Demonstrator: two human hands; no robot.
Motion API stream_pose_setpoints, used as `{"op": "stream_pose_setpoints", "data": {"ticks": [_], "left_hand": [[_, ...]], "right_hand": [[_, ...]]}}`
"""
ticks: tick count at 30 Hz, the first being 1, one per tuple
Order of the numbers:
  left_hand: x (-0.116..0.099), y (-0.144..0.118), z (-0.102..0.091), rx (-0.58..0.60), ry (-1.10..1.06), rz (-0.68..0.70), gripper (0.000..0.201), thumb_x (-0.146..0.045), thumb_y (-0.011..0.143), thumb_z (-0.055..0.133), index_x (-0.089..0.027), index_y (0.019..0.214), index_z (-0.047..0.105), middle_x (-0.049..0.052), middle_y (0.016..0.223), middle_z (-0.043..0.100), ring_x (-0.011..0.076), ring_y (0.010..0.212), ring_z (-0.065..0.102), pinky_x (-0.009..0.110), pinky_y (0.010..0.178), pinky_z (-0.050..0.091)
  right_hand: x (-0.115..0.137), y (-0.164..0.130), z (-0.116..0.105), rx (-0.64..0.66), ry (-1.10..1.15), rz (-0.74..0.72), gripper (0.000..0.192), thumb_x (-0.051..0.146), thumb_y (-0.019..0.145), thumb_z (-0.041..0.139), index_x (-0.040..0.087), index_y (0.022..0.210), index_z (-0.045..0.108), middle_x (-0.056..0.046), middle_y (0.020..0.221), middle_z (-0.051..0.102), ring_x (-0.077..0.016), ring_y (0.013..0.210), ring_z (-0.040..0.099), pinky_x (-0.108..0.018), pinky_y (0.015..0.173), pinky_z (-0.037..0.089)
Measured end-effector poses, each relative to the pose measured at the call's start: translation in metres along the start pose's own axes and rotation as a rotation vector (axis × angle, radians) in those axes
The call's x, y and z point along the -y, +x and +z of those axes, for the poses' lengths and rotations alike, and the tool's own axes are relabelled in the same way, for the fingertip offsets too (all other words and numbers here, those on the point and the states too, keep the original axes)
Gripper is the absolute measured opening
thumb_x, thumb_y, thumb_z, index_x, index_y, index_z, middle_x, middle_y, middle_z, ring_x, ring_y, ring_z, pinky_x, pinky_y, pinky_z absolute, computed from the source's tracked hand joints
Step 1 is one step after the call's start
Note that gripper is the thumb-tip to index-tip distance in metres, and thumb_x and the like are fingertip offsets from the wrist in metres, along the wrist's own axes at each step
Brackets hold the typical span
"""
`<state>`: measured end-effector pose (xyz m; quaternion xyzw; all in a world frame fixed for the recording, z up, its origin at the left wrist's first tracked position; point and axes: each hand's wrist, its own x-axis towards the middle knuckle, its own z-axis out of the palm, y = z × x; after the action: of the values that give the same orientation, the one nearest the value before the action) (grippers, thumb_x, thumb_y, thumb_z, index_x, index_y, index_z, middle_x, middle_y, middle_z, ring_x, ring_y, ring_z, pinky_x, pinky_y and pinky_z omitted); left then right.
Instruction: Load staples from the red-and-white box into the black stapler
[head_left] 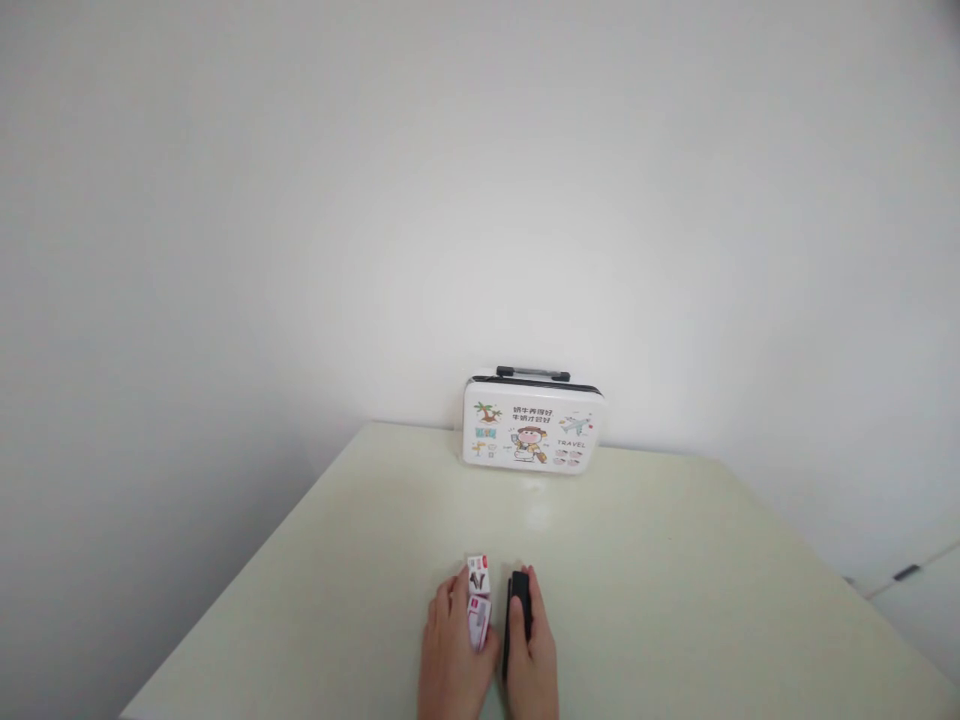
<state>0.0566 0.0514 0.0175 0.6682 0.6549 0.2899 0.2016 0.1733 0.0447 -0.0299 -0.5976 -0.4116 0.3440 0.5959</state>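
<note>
Two boxes (478,615) held in left hand (452,655), right hand (535,660) gripping black stapler (520,588), white case (532,424) lettered "TRAVEL"

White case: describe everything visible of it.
The white case stands on a long edge far back on the table, near the wall. Its glossy, plastic-looking front has rounded corners and prints: a cartoon figure, palm, airplane, lettering, "TRAVEL". The top shows a dark edge and a dark handle. It looks closed; neither left hand nor right hand touches it.

Seen from above, my bare left hand (454,652) curls with its back upward; just beside it, my bare right hand (531,655) grips, thumb and fingers pointing forward.
</note>
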Motion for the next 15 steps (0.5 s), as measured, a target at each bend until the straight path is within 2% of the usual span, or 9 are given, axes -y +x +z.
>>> {"op": "stream_pose_setpoints", "data": {"ticks": [3, 6, 11, 15], "left_hand": [[-0.003, -0.003, -0.012, 0.042, 0.12, -0.054, 0.052, -0.024, 0.084, 0.055, -0.021, 0.135, 0.056, 0.01, 0.125, 0.065, 0.0244, 0.114, 0.062, 0.034, 0.098, 0.046], [0.009, -0.001, -0.023, 0.061, 0.095, -0.019, 0.036, -0.032, 0.089, 0.054, -0.023, 0.123, 0.063, 0.007, 0.117, 0.067, 0.0228, 0.108, 0.063, 0.033, 0.095, 0.047], [0.035, 0.033, -0.038, -0.006, 0.093, -0.041, 0.038, -0.043, 0.093, 0.052, -0.022, 0.122, 0.064, 0.006, 0.117, 0.066, 0.0213, 0.11, 0.063, 0.032, 0.099, 0.046], [0.047, 0.055, -0.044, -0.011, 0.114, -0.066, 0.044, -0.046, 0.098, 0.044, -0.019, 0.123, 0.065, 0.007, 0.115, 0.067, 0.0219, 0.107, 0.065, 0.033, 0.095, 0.047]], "right_hand": [[-0.013, 0.0, -0.017, 0.021, -0.088, -0.075, 0.074, 0.061, 0.097, 0.048, 0.016, 0.155, 0.04, -0.013, 0.16, 0.041, -0.0295, 0.151, 0.033, -0.053, 0.127, 0.022], [-0.024, -0.002, -0.03, 0.046, -0.141, -0.122, 0.069, 0.06, 0.098, 0.048, 0.019, 0.154, 0.043, -0.013, 0.157, 0.046, -0.0318, 0.148, 0.038, -0.058, 0.126, 0.019], [-0.029, -0.006, -0.04, 0.055, -0.171, -0.146, 0.067, 0.057, 0.098, 0.049, 0.023, 0.155, 0.04, -0.01, 0.157, 0.046, -0.032, 0.147, 0.04, -0.058, 0.125, 0.023], [-0.028, -0.01, -0.037, 0.021, -0.16, -0.148, 0.066, 0.058, 0.099, 0.047, 0.023, 0.154, 0.042, -0.01, 0.156, 0.047, -0.0313, 0.146, 0.041, -0.057, 0.126, 0.019]]}}
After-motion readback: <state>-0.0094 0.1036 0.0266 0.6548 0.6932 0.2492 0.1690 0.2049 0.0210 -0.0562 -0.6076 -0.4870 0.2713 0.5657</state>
